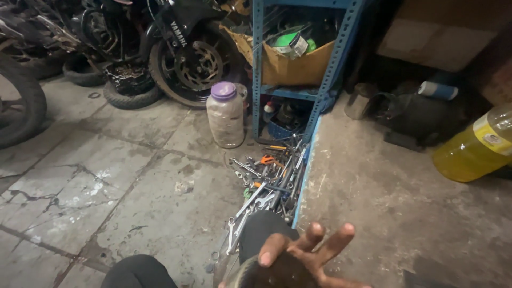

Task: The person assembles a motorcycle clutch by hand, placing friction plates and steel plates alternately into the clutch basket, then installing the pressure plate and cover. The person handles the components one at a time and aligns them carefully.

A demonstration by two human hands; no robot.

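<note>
We see one hand [298,256] of ours at bottom edge of view, close under camera; which hand, we cannot tell. Palm turned away from us, fingers [333,242] spread and pointing up and forward, tips apart from each other. Thumb-side finger bent, nail facing us, lower than two long fingertips beside it. Nothing pinched between fingers. Wrist cut off by frame. Other hand out of view.

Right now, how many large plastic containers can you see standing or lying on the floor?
2. A clear jar with a purple lid stands upright beside the blue shelf. A yellow jug lies tilted at the right edge, partly cut off. Others may be hidden behind the shelf.
</note>
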